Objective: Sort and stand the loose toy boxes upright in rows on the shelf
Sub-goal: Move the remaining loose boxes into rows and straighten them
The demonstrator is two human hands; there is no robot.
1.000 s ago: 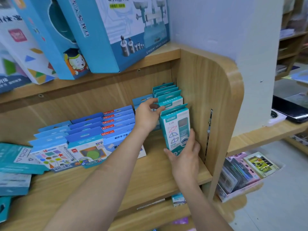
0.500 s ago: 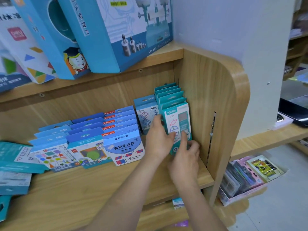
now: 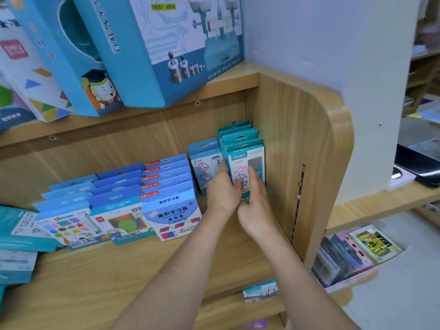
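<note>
One teal box (image 3: 241,160), left fingers (image 3: 222,168) round its edge, right fingers (image 3: 251,174) flat.

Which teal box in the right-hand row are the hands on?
The frontmost teal box, marked S-335: left hand and right hand touch it; the others stand behind.

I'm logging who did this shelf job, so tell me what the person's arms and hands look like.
The left grip and right grip are bare hands, no gloves or rings visible. Left forearm and right forearm are bare: no sleeves, watch or bracelet in view.
</note>
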